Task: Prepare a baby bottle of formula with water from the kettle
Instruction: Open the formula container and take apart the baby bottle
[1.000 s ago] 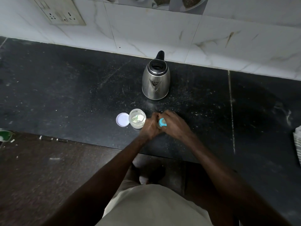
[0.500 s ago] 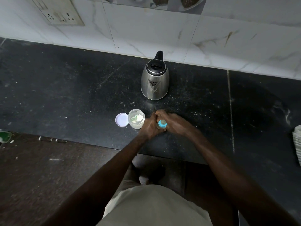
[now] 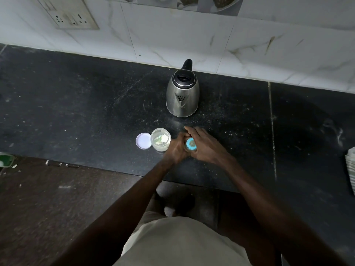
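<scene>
A baby bottle with a blue collar and teat [image 3: 190, 144] stands upright on the black counter [image 3: 76, 112], and both my hands wrap it. My left hand [image 3: 177, 149] grips its body from the left. My right hand [image 3: 205, 145] covers the collar from the right with fingers spread over it. Most of the bottle is hidden by the hands. Just left stands an open clear jar of whitish formula powder [image 3: 161, 139] with its white lid [image 3: 143, 140] lying beside it. A steel kettle [image 3: 182, 92] with a black handle stands behind, spout toward me.
A tiled wall with a socket plate [image 3: 71, 17] rises behind the counter. A white stacked object [image 3: 350, 169] sits at the right edge. A green-rimmed thing [image 3: 5, 160] lies at the far left by the counter's front edge.
My right hand has shifted around the blue collar, its fingers now stretched further over the top. The bottle, jar and kettle stay in place.
</scene>
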Demonstrator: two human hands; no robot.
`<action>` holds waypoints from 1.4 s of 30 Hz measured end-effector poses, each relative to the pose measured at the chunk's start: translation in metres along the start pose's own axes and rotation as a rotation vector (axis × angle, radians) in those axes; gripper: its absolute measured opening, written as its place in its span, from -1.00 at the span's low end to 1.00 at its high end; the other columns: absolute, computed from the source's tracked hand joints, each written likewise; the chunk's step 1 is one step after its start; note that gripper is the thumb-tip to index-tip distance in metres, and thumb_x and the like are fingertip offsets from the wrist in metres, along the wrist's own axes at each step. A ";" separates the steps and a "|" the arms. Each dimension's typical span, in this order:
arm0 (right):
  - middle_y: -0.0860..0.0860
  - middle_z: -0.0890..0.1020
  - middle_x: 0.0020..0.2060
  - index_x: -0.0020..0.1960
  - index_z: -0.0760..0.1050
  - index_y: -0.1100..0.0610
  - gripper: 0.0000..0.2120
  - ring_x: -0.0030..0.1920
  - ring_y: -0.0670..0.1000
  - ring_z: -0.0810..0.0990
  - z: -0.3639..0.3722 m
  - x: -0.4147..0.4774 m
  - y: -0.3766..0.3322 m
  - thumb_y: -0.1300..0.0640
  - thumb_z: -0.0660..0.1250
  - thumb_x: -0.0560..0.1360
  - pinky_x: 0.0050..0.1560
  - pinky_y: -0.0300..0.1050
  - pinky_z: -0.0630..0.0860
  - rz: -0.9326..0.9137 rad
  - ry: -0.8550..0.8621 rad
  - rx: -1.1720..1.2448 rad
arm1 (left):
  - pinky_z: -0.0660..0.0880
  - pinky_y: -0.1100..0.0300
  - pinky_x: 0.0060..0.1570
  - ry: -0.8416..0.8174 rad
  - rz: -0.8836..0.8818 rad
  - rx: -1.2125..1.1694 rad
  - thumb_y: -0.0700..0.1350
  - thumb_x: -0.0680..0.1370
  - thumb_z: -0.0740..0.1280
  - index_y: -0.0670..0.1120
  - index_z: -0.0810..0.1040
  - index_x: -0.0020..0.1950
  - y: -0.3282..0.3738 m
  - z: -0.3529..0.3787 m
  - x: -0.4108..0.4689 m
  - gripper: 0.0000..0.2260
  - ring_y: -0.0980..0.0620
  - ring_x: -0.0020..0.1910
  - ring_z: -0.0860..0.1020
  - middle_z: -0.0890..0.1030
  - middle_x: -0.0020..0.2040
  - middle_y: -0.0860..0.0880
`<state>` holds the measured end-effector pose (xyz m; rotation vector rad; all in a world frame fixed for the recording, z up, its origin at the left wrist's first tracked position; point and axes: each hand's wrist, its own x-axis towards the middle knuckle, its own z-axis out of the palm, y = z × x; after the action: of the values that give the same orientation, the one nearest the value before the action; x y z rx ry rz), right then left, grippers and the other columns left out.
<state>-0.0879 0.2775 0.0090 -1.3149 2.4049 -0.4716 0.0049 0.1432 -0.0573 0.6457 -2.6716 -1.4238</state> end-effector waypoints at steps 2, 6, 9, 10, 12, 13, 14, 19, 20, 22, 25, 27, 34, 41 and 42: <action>0.08 0.49 0.38 0.62 0.20 0.09 -0.08 0.36 0.11 0.46 0.004 0.002 0.001 0.07 0.58 0.39 0.31 0.08 0.53 0.017 0.019 0.010 | 0.63 0.04 0.02 -0.004 0.009 -0.003 -0.02 0.33 0.66 -0.21 0.41 0.33 -0.002 -0.001 0.000 -0.29 -0.10 0.04 0.71 0.70 0.13 -0.15; 0.18 0.55 0.33 0.60 0.15 -0.04 -0.09 0.27 0.14 0.59 -0.001 0.005 0.006 0.16 0.58 0.40 0.22 0.10 0.60 0.032 -0.070 0.079 | 0.61 0.02 -0.07 -0.002 0.001 0.045 -0.02 0.35 0.66 -0.23 0.41 0.32 -0.002 0.000 0.003 -0.31 -0.17 -0.03 0.71 0.70 0.07 -0.17; 0.10 0.59 0.32 0.55 0.16 -0.09 -0.13 0.20 0.07 0.64 -0.007 0.006 0.007 0.19 0.55 0.40 0.18 0.04 0.63 0.001 -0.078 0.170 | 0.61 0.02 -0.10 -0.007 0.010 0.047 -0.03 0.35 0.66 -0.24 0.42 0.31 -0.002 -0.001 0.003 -0.32 -0.19 -0.06 0.71 0.70 0.04 -0.18; 0.05 0.62 0.29 0.54 0.17 -0.08 -0.15 0.19 0.03 0.64 -0.011 0.008 0.008 0.22 0.54 0.39 0.20 -0.03 0.61 0.007 -0.064 0.217 | 0.62 0.00 -0.08 -0.009 0.008 0.036 0.00 0.34 0.66 -0.21 0.42 0.30 -0.003 -0.001 0.002 -0.32 -0.16 -0.05 0.71 0.71 0.05 -0.16; -0.05 0.65 0.24 0.52 0.23 -0.01 -0.18 0.17 -0.06 0.63 -0.021 0.009 0.015 0.29 0.50 0.37 0.23 -0.21 0.54 0.062 0.001 0.307 | 0.63 -0.02 -0.02 -0.024 -0.005 -0.002 0.11 0.32 0.63 -0.12 0.41 0.29 -0.004 -0.002 0.002 -0.31 -0.09 0.00 0.71 0.71 0.09 -0.09; -0.05 0.66 0.23 0.49 0.26 0.02 -0.20 0.17 -0.07 0.64 -0.027 0.008 0.021 0.32 0.50 0.36 0.23 -0.23 0.52 0.108 0.051 0.339 | 0.63 -0.02 0.01 -0.031 -0.003 -0.016 0.17 0.31 0.60 -0.09 0.40 0.29 -0.005 -0.001 0.002 -0.31 -0.06 0.02 0.71 0.71 0.10 -0.06; -0.04 0.66 0.24 0.47 0.29 0.05 -0.23 0.18 -0.05 0.64 -0.032 0.007 0.029 0.34 0.50 0.36 0.23 -0.22 0.51 0.163 0.104 0.359 | 0.63 -0.02 0.04 -0.038 0.005 -0.025 0.21 0.30 0.57 -0.06 0.39 0.29 -0.005 -0.001 0.002 -0.30 -0.03 0.03 0.71 0.72 0.11 -0.04; 0.06 0.66 0.25 0.40 0.36 0.13 -0.35 0.22 0.08 0.64 -0.029 -0.020 0.081 0.36 0.52 0.39 0.30 0.01 0.55 0.388 0.208 0.335 | 0.62 -0.01 0.10 -0.052 0.028 -0.041 0.25 0.30 0.53 -0.07 0.38 0.31 -0.008 0.002 0.003 -0.28 -0.01 0.07 0.70 0.71 0.16 0.01; 0.07 0.66 0.25 0.41 0.35 0.13 -0.34 0.22 0.09 0.64 -0.024 -0.026 0.088 0.35 0.53 0.39 0.29 0.04 0.56 0.411 0.193 0.321 | 0.62 -0.01 0.09 -0.052 0.033 -0.037 0.25 0.30 0.53 -0.07 0.38 0.31 -0.008 0.002 0.003 -0.28 -0.01 0.07 0.70 0.71 0.16 0.02; 0.09 0.66 0.23 0.42 0.35 0.12 -0.32 0.21 0.11 0.64 -0.010 -0.037 0.095 0.35 0.54 0.38 0.26 0.01 0.56 0.430 0.158 0.309 | 0.61 -0.01 0.09 -0.053 0.037 -0.033 0.24 0.31 0.53 -0.07 0.38 0.31 -0.009 0.003 0.004 -0.29 -0.01 0.07 0.70 0.71 0.16 0.03; 0.11 0.62 0.21 0.45 0.35 0.12 -0.28 0.19 0.11 0.62 0.010 -0.048 0.097 0.36 0.54 0.37 0.23 -0.03 0.55 0.446 0.120 0.298 | 0.61 -0.02 0.12 -0.056 0.037 -0.039 0.19 0.32 0.57 -0.07 0.38 0.32 -0.009 0.002 0.004 -0.30 0.00 0.10 0.69 0.70 0.18 0.03; 0.11 0.59 0.23 0.46 0.35 0.11 -0.28 0.20 0.11 0.61 0.021 -0.052 0.095 0.35 0.54 0.38 0.24 0.01 0.57 0.469 0.124 0.301 | 0.60 -0.03 0.14 -0.057 0.035 -0.044 0.12 0.35 0.61 -0.06 0.36 0.32 -0.009 0.003 0.004 -0.31 0.02 0.11 0.69 0.69 0.20 0.03; 0.14 0.56 0.32 0.49 0.35 0.13 -0.28 0.29 0.14 0.57 0.040 -0.052 0.093 0.32 0.56 0.41 0.33 0.11 0.54 0.485 0.157 0.277 | 0.59 -0.01 0.19 -0.071 0.018 -0.041 0.08 0.37 0.61 0.06 0.29 0.34 -0.008 0.004 0.001 -0.32 0.04 0.17 0.66 0.66 0.26 0.02; 0.12 0.51 0.39 0.49 0.38 0.14 -0.33 0.37 0.13 0.53 0.047 -0.051 0.088 0.28 0.54 0.45 0.37 0.12 0.53 0.449 0.184 0.203 | 0.51 0.11 0.31 -0.050 0.013 -0.043 -0.03 0.40 0.61 -0.06 0.34 0.43 -0.004 0.009 -0.002 -0.30 0.07 0.26 0.61 0.61 0.34 0.04; 0.12 0.50 0.40 0.49 0.37 0.14 -0.33 0.38 0.13 0.52 0.048 -0.051 0.088 0.28 0.54 0.45 0.38 0.12 0.52 0.453 0.179 0.202 | 0.51 0.13 0.31 -0.050 0.015 -0.045 -0.04 0.40 0.61 -0.06 0.35 0.43 -0.003 0.009 -0.002 -0.30 0.07 0.27 0.60 0.61 0.34 0.04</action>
<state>-0.1044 0.3600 -0.0650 -0.6374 2.6108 -0.6975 0.0062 0.1492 -0.0648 0.5924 -2.6675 -1.5109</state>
